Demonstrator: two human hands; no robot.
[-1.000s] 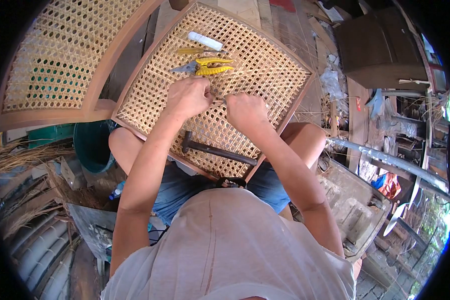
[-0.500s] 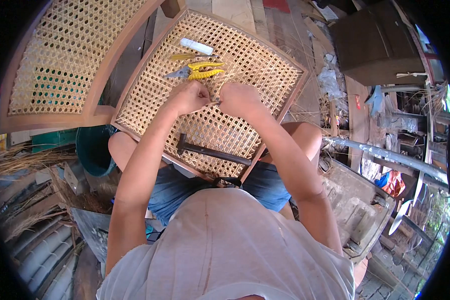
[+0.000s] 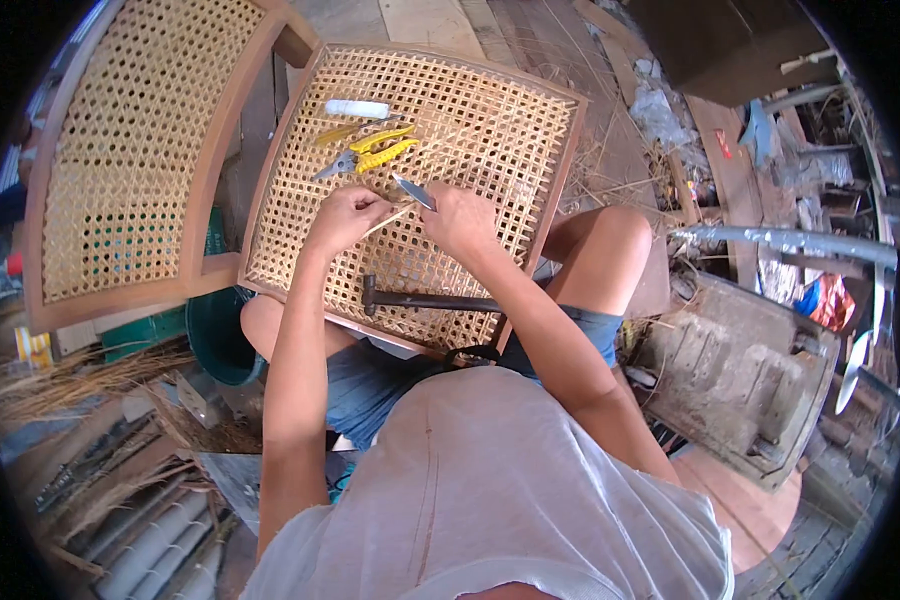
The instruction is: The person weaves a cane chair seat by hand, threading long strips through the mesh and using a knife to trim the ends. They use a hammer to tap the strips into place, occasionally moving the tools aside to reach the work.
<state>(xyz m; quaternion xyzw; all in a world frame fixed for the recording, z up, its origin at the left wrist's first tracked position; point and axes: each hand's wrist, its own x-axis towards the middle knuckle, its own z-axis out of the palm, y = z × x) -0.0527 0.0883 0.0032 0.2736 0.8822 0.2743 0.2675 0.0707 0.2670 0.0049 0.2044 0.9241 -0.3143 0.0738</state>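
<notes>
At frame centre, the left hand (image 3: 345, 218) pinches a pale strip (image 3: 394, 218); the right hand (image 3: 460, 220) grips a knife (image 3: 413, 191) just beside it. The step appears to be knife work on the strip; cutting calls for blade clearance from the left hand. Beneath: woven panel (image 3: 510, 130). Above centre: yellow-handled pruners (image 3: 370, 156), possible obstruction. Below centre: hammer (image 3: 425, 300).

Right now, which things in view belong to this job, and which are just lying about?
Likely the job:
knife in the right hand
pale strip at the left hand
woven cane panel
yellow-handled shears and hammer, lying on the panel

Probably just lying about:
green bucket
grey pipe
red wrapper
</notes>
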